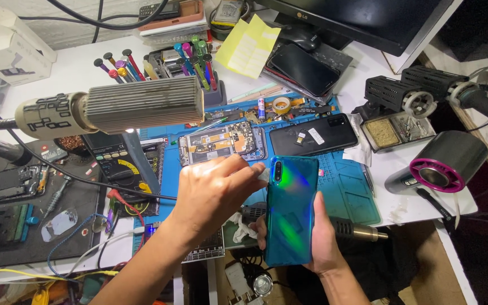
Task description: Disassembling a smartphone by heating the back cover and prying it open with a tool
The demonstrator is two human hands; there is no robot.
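My right hand (pixel 324 237) holds a phone (pixel 291 209) with a glossy blue-green back cover facing up, its camera strip at the top left corner. My left hand (pixel 213 189) pinches a small white wad (pixel 263 175) against that corner, beside the camera strip. A crumpled white tissue (pixel 243 225) lies below my left hand, next to the phone's left edge.
A blue work mat (pixel 345 192) carries an opened phone (pixel 221 141) and a black phone (pixel 314 135). A ribbed lamp head (pixel 142 104) hangs at the left over a multimeter (pixel 117 161). A hot-air nozzle (pixel 362 231), a round pink-rimmed device (pixel 441 164) and a tool holder (pixel 190 59) stand around.
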